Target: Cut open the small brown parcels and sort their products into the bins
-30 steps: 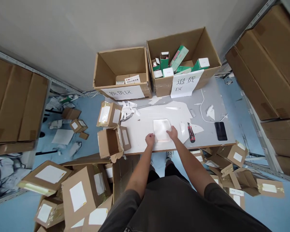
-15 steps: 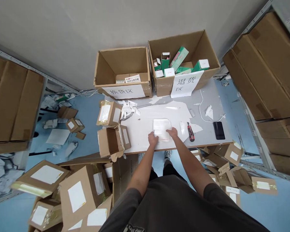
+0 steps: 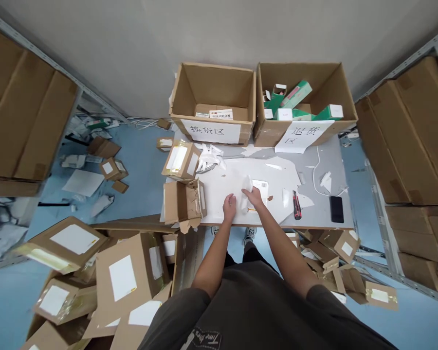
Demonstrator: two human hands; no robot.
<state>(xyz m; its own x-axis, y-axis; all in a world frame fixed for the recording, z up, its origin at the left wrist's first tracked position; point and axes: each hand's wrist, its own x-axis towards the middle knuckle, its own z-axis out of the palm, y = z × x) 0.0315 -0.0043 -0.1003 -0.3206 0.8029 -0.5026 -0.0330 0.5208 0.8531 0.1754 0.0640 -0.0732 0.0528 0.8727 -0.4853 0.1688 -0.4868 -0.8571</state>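
Here's the crumpled translucent wrapper (image 3: 247, 183), pinched in the right hand (image 3: 253, 196) over the table (image 3: 317, 214); alongside, the left hand (image 3: 229, 207) curls loosely, apparently holding nothing. Unwrapping looks done, the wrapper not yet laid aside. The flat white item (image 3: 261, 186) sits partly covered, its print too small to read!

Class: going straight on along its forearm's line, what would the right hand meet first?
Beyond the wrap it holds, the right hand would probably first meet the front of the rear-left open carton, though depth is unclear.
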